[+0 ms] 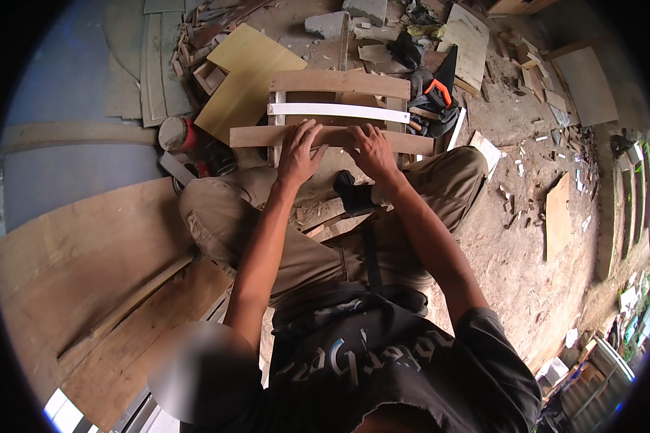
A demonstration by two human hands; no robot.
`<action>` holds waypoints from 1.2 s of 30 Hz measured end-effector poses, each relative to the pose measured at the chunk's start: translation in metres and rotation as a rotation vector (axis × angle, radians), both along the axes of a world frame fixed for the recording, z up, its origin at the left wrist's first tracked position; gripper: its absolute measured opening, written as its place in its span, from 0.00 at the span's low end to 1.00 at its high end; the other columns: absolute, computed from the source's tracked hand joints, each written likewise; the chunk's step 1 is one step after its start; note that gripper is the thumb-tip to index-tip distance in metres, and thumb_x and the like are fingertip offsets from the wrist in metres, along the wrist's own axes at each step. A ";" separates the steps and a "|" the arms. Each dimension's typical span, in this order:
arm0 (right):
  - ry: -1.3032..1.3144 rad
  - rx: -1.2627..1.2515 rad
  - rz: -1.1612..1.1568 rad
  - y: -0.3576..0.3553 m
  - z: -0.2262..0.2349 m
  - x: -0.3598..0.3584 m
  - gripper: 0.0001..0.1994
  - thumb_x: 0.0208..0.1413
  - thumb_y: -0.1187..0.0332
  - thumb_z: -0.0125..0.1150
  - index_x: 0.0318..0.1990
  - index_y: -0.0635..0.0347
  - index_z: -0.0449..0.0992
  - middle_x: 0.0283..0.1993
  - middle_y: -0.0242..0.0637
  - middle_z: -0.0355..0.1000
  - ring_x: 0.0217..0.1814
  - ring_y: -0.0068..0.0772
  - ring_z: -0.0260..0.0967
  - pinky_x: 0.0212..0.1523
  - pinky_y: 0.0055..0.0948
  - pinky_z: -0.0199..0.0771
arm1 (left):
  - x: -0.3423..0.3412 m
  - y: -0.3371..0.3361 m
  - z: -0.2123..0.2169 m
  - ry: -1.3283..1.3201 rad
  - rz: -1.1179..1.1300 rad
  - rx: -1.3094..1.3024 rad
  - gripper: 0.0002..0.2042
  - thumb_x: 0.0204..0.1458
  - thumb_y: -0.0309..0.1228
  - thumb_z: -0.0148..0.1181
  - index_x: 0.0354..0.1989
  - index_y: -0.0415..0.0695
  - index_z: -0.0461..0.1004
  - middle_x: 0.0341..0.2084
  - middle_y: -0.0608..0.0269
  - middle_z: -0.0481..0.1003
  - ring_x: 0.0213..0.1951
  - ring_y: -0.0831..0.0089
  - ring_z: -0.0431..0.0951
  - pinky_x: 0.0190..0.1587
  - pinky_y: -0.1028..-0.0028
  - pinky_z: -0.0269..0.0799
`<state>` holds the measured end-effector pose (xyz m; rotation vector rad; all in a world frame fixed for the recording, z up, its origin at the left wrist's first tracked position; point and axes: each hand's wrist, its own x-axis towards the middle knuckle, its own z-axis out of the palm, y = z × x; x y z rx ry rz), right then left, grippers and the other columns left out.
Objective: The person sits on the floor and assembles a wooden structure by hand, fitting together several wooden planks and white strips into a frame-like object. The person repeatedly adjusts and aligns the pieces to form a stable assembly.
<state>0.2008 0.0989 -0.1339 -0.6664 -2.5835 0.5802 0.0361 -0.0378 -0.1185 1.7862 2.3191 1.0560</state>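
Head view, person seated over a dirt floor. Left hand (300, 150) lies palm-down, fingers spread wide, on a brown wooden slat (253, 136) that runs crosswise under both hands; the slat's long end extends out to the left of this hand. Right hand (372, 150) rests just beside the left on the same slat, fingers bent and pressing on its top edge; whether the thumb wraps underneath cannot be told. Just beyond the fingertips lies a white slat (337, 110), parallel to the brown one, and farther beyond that a second brown slat (339, 83), all three across a wooden frame (274, 123). Beyond and to the right of the right hand: an orange-handled saw (438, 86). Beyond and left of the left hand: a yellow board (245, 72).
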 end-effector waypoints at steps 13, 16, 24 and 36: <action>0.313 -1.643 -0.107 -0.005 0.025 -0.007 0.12 0.61 0.58 0.60 0.34 0.53 0.66 0.18 0.18 0.54 0.16 0.11 0.45 0.15 0.19 0.41 | -0.002 -0.003 -0.018 -0.014 -0.030 0.008 0.24 0.49 0.28 0.65 0.57 0.45 0.69 0.57 0.55 0.68 0.62 0.53 0.64 0.66 0.52 0.54; 0.265 -1.772 -0.112 0.002 0.016 0.000 0.13 0.62 0.58 0.58 0.32 0.52 0.65 0.18 0.18 0.52 0.15 0.12 0.43 0.14 0.20 0.40 | 0.000 -0.001 -0.017 -0.009 -0.037 0.018 0.24 0.50 0.29 0.65 0.57 0.46 0.69 0.57 0.56 0.68 0.62 0.54 0.65 0.66 0.52 0.54; 0.063 -1.522 -0.154 0.008 0.003 0.001 0.11 0.62 0.61 0.57 0.39 0.60 0.71 0.20 0.23 0.59 0.16 0.13 0.52 0.14 0.18 0.48 | -0.003 -0.004 -0.015 -0.064 -0.036 0.036 0.24 0.49 0.28 0.65 0.56 0.44 0.69 0.57 0.54 0.68 0.63 0.54 0.64 0.66 0.52 0.53; 0.232 0.057 -0.388 0.039 0.036 0.017 0.34 0.53 0.58 0.66 0.61 0.69 0.60 0.59 0.57 0.61 0.64 0.57 0.58 0.62 0.48 0.57 | 0.000 0.039 0.005 0.104 0.110 0.043 0.28 0.60 0.42 0.53 0.65 0.42 0.60 0.66 0.53 0.57 0.69 0.55 0.53 0.69 0.47 0.43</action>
